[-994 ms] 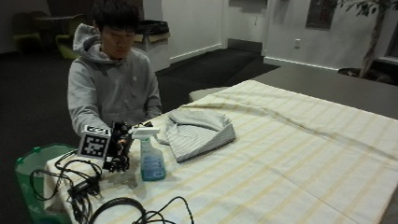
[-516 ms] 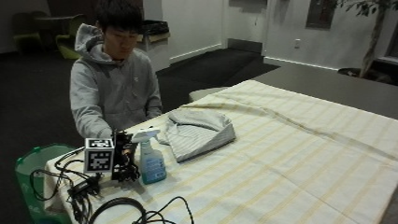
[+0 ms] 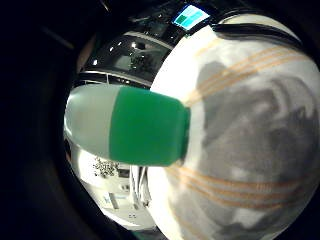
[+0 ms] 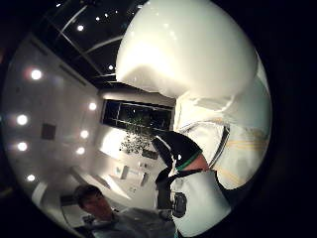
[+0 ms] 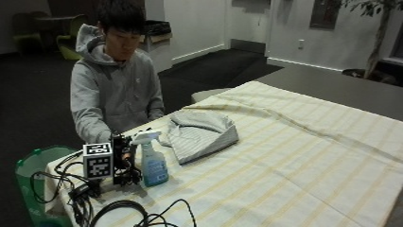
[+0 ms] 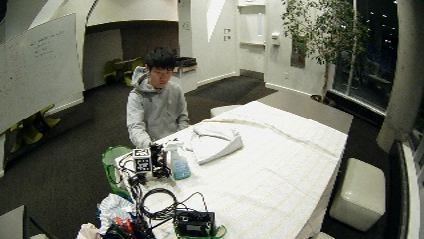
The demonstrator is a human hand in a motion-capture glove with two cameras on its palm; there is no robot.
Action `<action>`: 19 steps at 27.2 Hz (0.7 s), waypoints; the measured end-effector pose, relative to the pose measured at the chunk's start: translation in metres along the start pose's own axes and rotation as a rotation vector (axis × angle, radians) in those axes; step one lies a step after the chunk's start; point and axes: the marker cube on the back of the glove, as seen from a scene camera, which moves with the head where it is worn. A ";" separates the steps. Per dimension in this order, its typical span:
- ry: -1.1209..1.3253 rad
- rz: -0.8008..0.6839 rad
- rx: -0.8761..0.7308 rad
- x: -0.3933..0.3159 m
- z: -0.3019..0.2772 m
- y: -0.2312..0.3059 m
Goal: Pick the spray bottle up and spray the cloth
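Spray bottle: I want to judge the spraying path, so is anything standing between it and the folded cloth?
Nothing visible. The spray bottle stands upright on the striped tablecloth, beside the folded cloth, with only bare tablecloth between them. The gloved right hand is right beside the bottle.

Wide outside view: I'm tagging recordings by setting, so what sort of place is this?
Probably an office or campus common room, not a home: a wall whiteboard, a big indoor tree by tall windows, and a long table under striped cloth.

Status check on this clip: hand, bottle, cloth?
Gloved right hand beside the spray bottle, grip unclear. Bottle upright on the tablecloth. Folded cloth just beyond, nothing between.
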 end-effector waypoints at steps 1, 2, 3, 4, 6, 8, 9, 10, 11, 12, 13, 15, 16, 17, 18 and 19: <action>-0.009 0.004 -0.001 0.000 0.000 0.000; -0.021 0.009 -0.004 0.001 0.000 0.000; -0.033 0.014 -0.008 0.000 0.001 -0.001; -0.043 0.019 -0.016 0.000 0.001 -0.002; -0.051 0.030 -0.033 0.001 0.001 -0.003; -0.052 0.044 -0.055 0.003 0.001 -0.005; -0.052 0.051 -0.066 0.003 0.001 -0.006; -0.052 0.057 -0.078 0.004 0.001 -0.007; -0.052 0.060 -0.091 0.004 0.000 -0.008; -0.054 0.062 -0.104 0.004 0.000 -0.010; -0.056 0.062 -0.117 0.004 0.000 -0.011; -0.060 0.063 -0.138 0.004 0.001 -0.014; -0.059 0.061 -0.147 0.005 0.001 -0.016; -0.056 0.058 -0.155 0.005 0.002 -0.019; -0.051 0.054 -0.161 0.006 0.003 -0.022; -0.046 0.048 -0.165 0.008 0.003 -0.025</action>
